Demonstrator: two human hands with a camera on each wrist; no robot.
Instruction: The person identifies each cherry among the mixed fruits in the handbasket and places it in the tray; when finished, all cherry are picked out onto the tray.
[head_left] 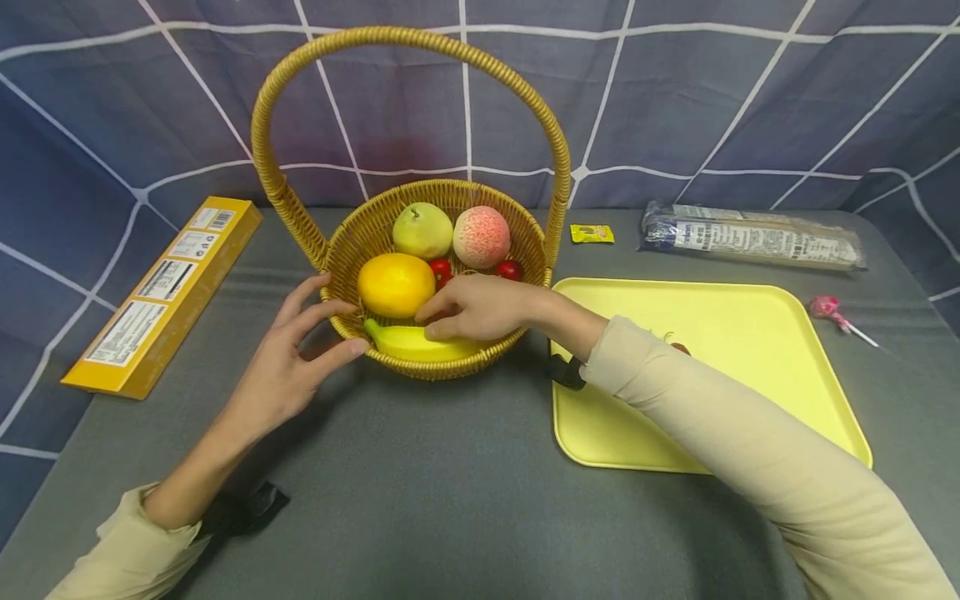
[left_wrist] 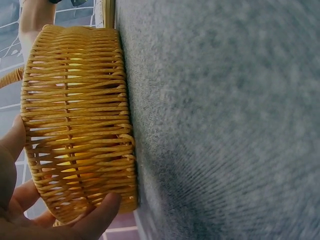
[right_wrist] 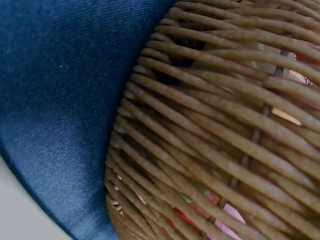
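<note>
A wicker basket (head_left: pixel 431 372) with a tall arched handle stands on the grey table. My left hand (head_left: pixel 281 375) holds its left rim; in the left wrist view the fingers (left_wrist: pixel 102 215) lie against the woven side. Inside the basket, my right hand (head_left: pixel 483 307) grips a yellow banana (head_left: pixel 405 342) lying along the near wall. Behind the banana sits a yellow-orange oval fruit (head_left: pixel 396 285). Farther back are a green pear (head_left: pixel 422 231) and a pink peach (head_left: pixel 482 237). Small red fruits (head_left: pixel 510 269) show between them, partly covered. The right wrist view shows mainly the basket's weave.
Right of the basket lies a yellow tray (head_left: pixel 780 375); my right forearm crosses it, partly hiding a small dark red item (head_left: pixel 680 347). A yellow packet (head_left: pixel 592 233), a clear-wrapped package (head_left: pixel 753 239) and a lollipop (head_left: pixel 827 308) lie around it. At left is a long orange box (head_left: pixel 165 292).
</note>
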